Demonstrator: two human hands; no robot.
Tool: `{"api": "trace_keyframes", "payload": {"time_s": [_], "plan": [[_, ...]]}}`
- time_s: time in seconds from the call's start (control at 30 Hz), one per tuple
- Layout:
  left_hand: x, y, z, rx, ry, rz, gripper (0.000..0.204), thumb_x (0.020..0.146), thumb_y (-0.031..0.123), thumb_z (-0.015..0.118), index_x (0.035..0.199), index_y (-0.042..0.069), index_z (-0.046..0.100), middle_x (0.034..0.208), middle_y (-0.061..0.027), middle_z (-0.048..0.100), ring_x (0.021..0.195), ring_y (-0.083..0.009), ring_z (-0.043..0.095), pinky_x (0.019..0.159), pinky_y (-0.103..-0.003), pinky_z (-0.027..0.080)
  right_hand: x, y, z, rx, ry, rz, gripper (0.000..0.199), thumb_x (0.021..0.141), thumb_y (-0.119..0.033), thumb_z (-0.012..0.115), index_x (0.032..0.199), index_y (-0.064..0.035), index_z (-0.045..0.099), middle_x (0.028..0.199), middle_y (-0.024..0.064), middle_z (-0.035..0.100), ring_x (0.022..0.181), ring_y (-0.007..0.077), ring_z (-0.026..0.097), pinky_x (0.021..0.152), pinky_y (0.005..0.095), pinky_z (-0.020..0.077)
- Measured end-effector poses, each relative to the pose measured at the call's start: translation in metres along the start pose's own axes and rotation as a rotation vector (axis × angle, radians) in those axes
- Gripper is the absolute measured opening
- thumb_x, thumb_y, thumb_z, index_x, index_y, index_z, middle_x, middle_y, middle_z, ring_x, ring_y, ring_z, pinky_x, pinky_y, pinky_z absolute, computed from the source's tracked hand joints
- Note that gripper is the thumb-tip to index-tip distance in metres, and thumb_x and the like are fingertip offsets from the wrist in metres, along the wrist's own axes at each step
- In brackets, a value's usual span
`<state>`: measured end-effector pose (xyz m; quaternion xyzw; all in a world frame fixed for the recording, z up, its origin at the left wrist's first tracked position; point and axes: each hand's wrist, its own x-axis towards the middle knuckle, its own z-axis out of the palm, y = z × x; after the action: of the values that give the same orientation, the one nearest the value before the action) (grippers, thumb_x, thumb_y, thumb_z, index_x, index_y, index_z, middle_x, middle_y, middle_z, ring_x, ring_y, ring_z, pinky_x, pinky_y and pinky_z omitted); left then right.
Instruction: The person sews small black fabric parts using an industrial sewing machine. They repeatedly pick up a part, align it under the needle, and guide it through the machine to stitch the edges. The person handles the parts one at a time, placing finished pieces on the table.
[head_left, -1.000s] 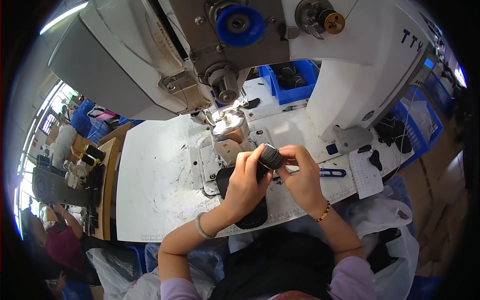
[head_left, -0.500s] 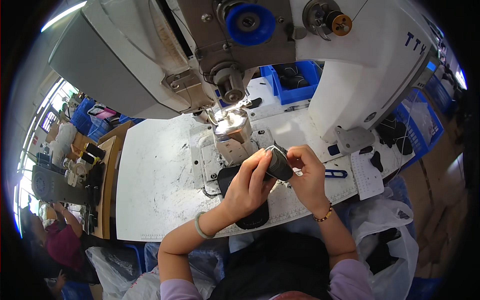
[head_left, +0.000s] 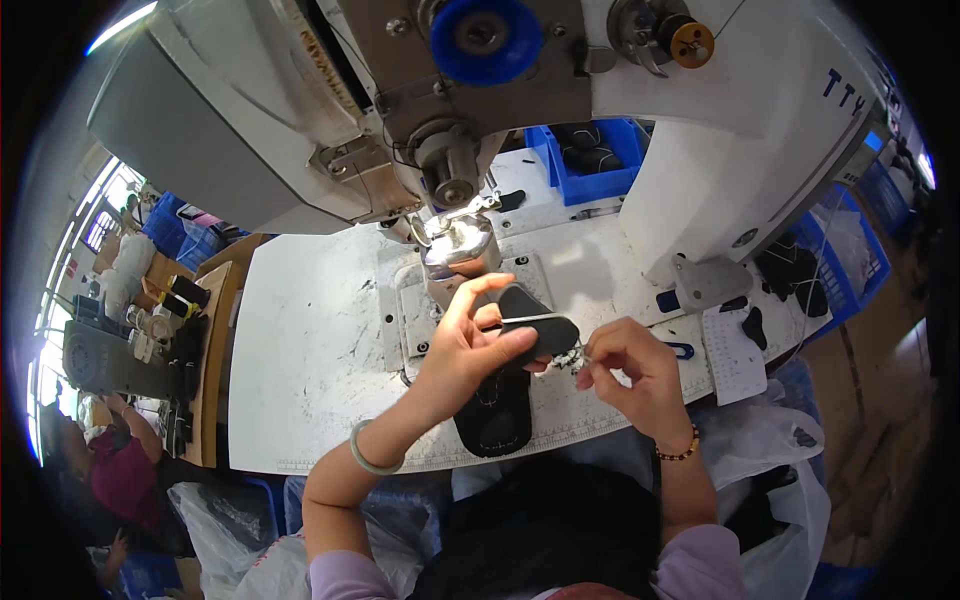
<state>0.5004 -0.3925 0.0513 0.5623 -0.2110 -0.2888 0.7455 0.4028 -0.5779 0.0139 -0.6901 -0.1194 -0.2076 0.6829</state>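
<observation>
A small dark fabric piece with a pale seam line (head_left: 560, 335) lies between the fingers and thumb of my left hand (head_left: 455, 350), its flat face turned up. To its right, my right hand (head_left: 640, 375) is closed in a pinch, fingertips a little apart from the piece. What those fingertips hold, if anything, is too small to make out. Below my left hand, a longer black fabric piece (head_left: 495, 425) rests at the table's front edge. Just beyond my hands stands the sewing machine's lit metal post (head_left: 460, 250), under the machine head.
The white machine table (head_left: 310, 350) carries dark lint. A blue bin (head_left: 600, 180) of black pieces stands behind the post. To the right are the machine's white column (head_left: 670, 210), a white card (head_left: 735, 350) and a blue crate (head_left: 850, 240). Another person (head_left: 125, 470) sits far left.
My left hand has turned the fabric piece so its flat face shows. The right hand has come off the piece, moving right and nearer to me. The view has shifted slightly.
</observation>
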Motion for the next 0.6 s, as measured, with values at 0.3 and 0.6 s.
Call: {"api": "trace_keyframes", "payload": {"time_s": [0.3,0.6], "plan": [[0.003,0.008,0.010,0.297,-0.509,-0.397,0.076,0.087,0.005,0.062,0.145,0.009,0.014,0.085,-0.0122,0.061,0.072,-0.0183,0.065,0.062,-0.027,0.052,-0.003,0.017,-0.020,-0.404,0.401,-0.199,0.017,0.075,0.012,0.059,0.089,0.0024,0.056,0.091,0.0092,0.056,0.073,0.0125,0.061,0.066,0.0225,0.0532],[0.064,-0.028,0.020,0.363,0.004,-0.196,0.037,0.079,0.021,0.066,0.106,-0.004,0.059,0.090,-0.0058,0.062,0.085,-0.0104,0.056,0.074,-0.022,0.041,-0.021,0.010,-0.034,-0.714,0.075,0.255,0.012,0.072,0.002,0.060,0.077,0.0004,0.050,0.071,0.0125,0.051,0.064,0.0257,0.056,0.060,0.0346,0.0455]]}}
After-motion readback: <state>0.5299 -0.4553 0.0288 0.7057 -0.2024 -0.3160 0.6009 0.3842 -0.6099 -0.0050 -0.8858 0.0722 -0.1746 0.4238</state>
